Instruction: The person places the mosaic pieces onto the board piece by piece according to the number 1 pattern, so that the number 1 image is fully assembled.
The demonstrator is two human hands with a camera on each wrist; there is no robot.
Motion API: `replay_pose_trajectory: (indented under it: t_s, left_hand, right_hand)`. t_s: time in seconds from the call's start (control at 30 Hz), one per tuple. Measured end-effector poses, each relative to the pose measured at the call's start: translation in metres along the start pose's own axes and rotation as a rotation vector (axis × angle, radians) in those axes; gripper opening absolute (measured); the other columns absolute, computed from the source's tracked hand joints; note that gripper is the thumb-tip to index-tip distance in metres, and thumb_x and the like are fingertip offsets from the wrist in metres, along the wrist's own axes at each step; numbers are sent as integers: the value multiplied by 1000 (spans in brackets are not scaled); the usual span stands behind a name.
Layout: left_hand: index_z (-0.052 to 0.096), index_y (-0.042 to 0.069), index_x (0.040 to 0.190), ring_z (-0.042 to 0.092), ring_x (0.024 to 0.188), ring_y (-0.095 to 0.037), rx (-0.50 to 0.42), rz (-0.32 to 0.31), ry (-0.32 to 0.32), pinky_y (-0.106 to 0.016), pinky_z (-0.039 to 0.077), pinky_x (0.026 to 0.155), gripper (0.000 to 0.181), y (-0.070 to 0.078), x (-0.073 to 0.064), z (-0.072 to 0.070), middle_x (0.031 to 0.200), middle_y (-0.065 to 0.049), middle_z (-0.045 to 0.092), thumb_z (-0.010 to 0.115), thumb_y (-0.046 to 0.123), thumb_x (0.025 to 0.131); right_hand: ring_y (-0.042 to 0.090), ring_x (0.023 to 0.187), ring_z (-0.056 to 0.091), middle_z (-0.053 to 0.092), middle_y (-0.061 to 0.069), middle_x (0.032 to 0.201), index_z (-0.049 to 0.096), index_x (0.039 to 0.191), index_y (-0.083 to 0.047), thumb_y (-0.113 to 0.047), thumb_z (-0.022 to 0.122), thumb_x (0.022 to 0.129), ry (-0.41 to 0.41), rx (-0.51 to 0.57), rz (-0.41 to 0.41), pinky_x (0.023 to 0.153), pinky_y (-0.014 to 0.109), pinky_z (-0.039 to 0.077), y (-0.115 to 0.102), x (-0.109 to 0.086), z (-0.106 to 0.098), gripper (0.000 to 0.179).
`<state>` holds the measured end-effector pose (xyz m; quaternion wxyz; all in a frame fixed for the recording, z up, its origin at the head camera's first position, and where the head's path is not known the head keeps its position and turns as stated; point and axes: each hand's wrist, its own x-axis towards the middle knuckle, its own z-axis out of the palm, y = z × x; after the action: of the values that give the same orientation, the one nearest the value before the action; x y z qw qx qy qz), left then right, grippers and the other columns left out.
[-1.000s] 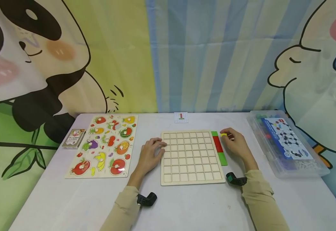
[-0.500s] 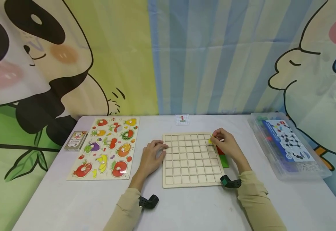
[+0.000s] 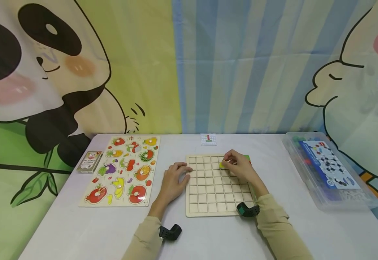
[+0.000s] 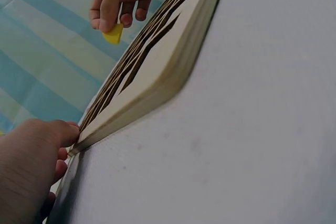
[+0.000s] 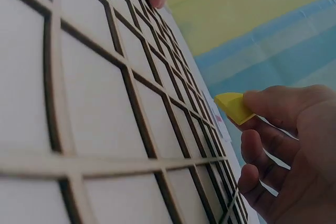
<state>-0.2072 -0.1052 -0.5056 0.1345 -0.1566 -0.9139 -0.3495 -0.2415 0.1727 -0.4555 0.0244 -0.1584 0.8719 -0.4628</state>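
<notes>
My right hand (image 3: 240, 168) pinches a small yellow tile (image 5: 233, 107) between thumb and fingertips. The tile has a curved edge, like a quarter circle, and is held above the upper right part of a wooden grid board (image 3: 205, 187). In the right wrist view, the tile is apart from the board's grid. My left hand (image 3: 174, 180) rests at the board's left edge with loosely bent fingers touching it. The left wrist view shows the fingertips against the board's rim. A green tile (image 3: 247, 157) shows just beyond the board's right edge, partly hidden by my right hand.
A small gridded pattern card (image 3: 208, 139) lies behind the board. On the left are a fruit puzzle board (image 3: 120, 171) and a playing card box (image 3: 89, 161). A clear plastic case (image 3: 331, 169) of parts stands at the right, with a printed sheet on its lid.
My right hand has carried the yellow tile leftward from beside the board's right edge to over its upper right cells. The left hand has stayed at the left edge.
</notes>
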Motion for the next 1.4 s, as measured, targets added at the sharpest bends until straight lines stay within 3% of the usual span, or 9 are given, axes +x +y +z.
replay_pose_trajectory:
  t_s: [0.17, 0.63, 0.9, 1.4]
  left_hand:
    - [68, 24, 106, 52, 113, -24, 2, 3, 7, -43, 37, 90, 18, -1, -1, 1, 124, -1, 58, 64, 21, 89]
    - [69, 25, 107, 53, 113, -24, 6, 11, -1, -42, 37, 89, 19, -1, -1, 1, 125, -1, 58, 64, 21, 89]
    - [69, 24, 107, 53, 112, -24, 10, 14, 3, -43, 37, 89, 19, 1, 0, 0, 124, -2, 58, 65, 20, 89]
    - [68, 24, 108, 52, 112, -25, 20, 6, -6, -43, 37, 89, 19, 2, 1, -2, 125, -1, 57, 64, 20, 89]
  right_hand:
    - [21, 80, 60, 67, 12, 100, 58, 99, -7, -16, 63, 90, -17, 26, -11, 67, 28, 47, -14, 5, 11, 14]
    - [16, 73, 60, 67, 7, 96, 59, 97, -12, -18, 64, 90, -14, -4, -27, 66, 30, 46, -15, 21, 36, 10]
    - [15, 66, 51, 60, 4, 82, 59, 95, -13, -20, 64, 90, 3, -74, -36, 62, 28, 42, -13, 25, 40, 10]
    - [14, 73, 50, 58, 2, 85, 65, 89, -14, -19, 65, 89, -32, -211, -13, 68, 29, 42, -18, 26, 43, 5]
